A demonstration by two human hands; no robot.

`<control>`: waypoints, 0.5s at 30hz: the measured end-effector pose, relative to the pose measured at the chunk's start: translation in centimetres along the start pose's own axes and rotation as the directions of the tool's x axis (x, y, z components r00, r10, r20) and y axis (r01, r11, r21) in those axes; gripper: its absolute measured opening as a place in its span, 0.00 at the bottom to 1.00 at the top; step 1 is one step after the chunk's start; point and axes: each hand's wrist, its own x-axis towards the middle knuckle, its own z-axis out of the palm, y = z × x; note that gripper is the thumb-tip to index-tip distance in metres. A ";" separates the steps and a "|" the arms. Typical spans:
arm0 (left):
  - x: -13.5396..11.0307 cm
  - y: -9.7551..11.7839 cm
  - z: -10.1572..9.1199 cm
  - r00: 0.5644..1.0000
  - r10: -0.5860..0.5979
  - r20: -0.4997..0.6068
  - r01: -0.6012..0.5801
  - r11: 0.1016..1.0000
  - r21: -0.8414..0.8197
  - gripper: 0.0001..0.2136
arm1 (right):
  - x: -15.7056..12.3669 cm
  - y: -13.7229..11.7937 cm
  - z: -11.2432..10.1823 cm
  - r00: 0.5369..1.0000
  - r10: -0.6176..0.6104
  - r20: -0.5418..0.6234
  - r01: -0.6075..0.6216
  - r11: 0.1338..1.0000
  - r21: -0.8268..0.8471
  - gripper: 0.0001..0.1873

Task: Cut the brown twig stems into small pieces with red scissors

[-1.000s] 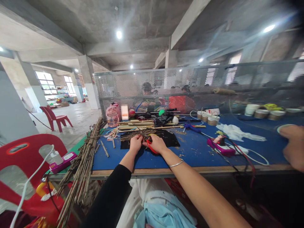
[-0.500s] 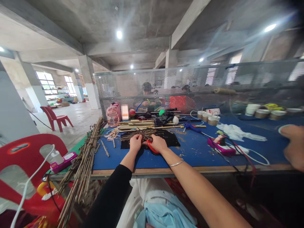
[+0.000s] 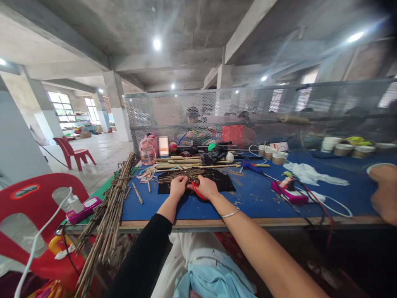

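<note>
My left hand (image 3: 178,187) is closed on a bundle of thin brown twigs (image 3: 173,175) lying on a black cloth (image 3: 223,182). My right hand (image 3: 206,188) is right beside it, curled round red-handled scissors (image 3: 196,190) whose blades point into the twigs. Both hands meet over the cloth on the blue tabletop (image 3: 254,198). A thin bangle (image 3: 230,214) circles my right wrist.
Long sticks (image 3: 107,215) lean off the table's left end by a red chair (image 3: 27,231). A purple glue gun (image 3: 287,193) with cables, a white rag (image 3: 310,174), tape rolls (image 3: 276,156) and a pink bottle (image 3: 147,150) lie about. Another person's hand (image 3: 383,192) is at right. A mesh screen (image 3: 248,111) backs the table.
Both hands have crept slightly forward and up over the twigs; otherwise the scene is unchanged.
</note>
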 end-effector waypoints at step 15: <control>-0.1 0.9 -0.3 0.978 -0.117 -0.175 0.126 0.991 0.043 0.09 | 0.1 0.4 0.2 0.997 -0.083 -0.002 0.083 0.995 0.052 0.31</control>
